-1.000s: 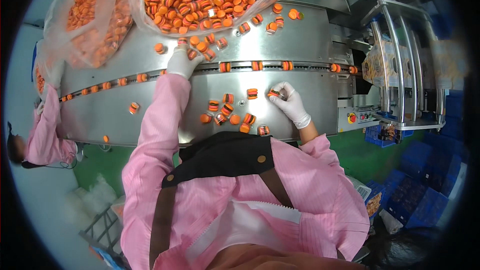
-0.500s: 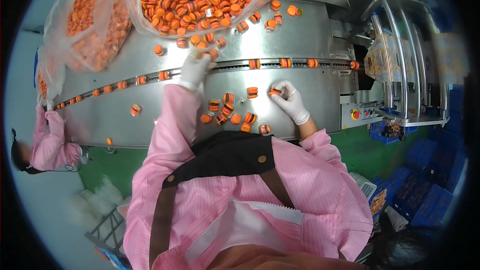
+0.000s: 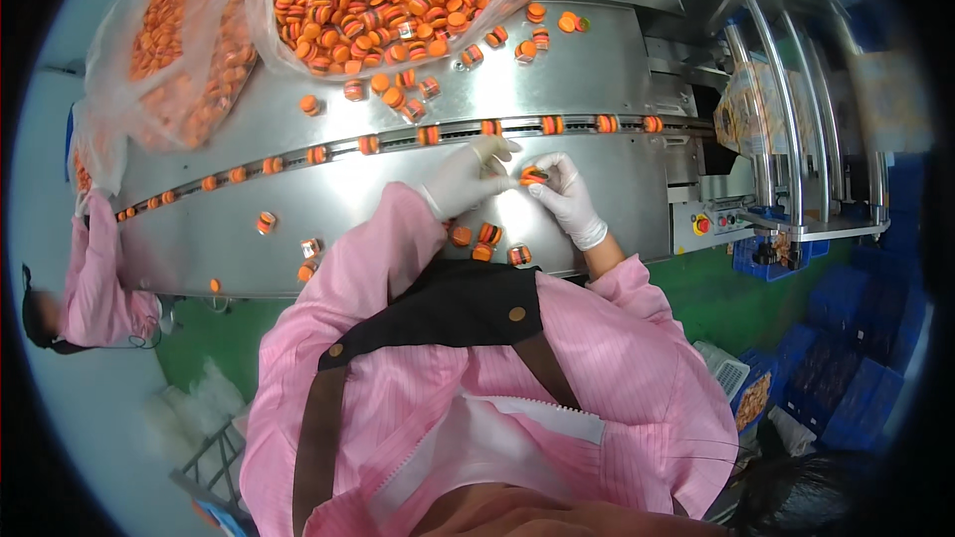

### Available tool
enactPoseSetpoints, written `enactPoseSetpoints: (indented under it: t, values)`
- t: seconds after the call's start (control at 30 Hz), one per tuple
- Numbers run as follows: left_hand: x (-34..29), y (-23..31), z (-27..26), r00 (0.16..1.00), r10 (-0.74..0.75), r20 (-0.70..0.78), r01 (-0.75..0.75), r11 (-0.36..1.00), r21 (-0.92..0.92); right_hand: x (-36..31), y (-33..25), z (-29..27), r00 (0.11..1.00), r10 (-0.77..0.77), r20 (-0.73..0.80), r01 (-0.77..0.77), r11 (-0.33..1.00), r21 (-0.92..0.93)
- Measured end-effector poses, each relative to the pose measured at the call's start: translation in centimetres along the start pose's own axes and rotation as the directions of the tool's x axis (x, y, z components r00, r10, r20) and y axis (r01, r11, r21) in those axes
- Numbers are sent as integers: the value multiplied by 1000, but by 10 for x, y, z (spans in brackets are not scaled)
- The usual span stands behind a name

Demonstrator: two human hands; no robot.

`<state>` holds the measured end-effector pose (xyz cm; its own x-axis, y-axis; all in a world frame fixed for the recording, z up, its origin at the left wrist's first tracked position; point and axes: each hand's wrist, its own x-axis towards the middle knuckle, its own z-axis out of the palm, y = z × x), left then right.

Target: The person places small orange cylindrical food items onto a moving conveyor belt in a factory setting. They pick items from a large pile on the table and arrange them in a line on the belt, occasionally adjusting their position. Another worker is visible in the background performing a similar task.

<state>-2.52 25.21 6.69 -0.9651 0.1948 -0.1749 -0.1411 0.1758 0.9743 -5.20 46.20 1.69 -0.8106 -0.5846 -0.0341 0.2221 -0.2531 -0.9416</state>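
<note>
My right hand [image 3: 571, 204], in a white glove, pinches a small orange burger-shaped piece [image 3: 532, 177] with dark and green layers between thumb and fingers. Close to its left, my gloved left hand [image 3: 466, 179] hovers over the near side of the table with fingers apart, and I see nothing in it. Its fingertips are near the narrow conveyor chain [image 3: 517, 129], which carries several similar pieces in a spaced row. A few loose burger-shaped pieces [image 3: 487, 235] lie below my hands; my left hand and forearm may hide others.
Large clear bags [image 3: 261, 10] of these pieces stand on the steel table's [image 3: 607, 199] far side, with loose ones beside them. A machine with metal rods [image 3: 796, 119] and a red button [image 3: 701, 225] is at right. Another person in pink [image 3: 99, 259] works at far left.
My left hand has come back from the loose pieces beyond the conveyor toward my right hand, no longer visibly holding a piece. The right hand keeps its piece, slightly shifted. The conveyor row differs.
</note>
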Motion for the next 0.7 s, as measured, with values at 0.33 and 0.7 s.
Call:
enactPoseSetpoints:
  t: [0.33, 0.7]
  values:
    - [-43, 2, -7, 946, 323, 9, -300, 867, 398, 14, -9, 35, 943, 228, 243, -244, 969, 39]
    - [-84, -30, -15, 977, -70, -199, 74, 997, 11, 28, -4, 74, 878, 239, 414, -188, 969, -161]
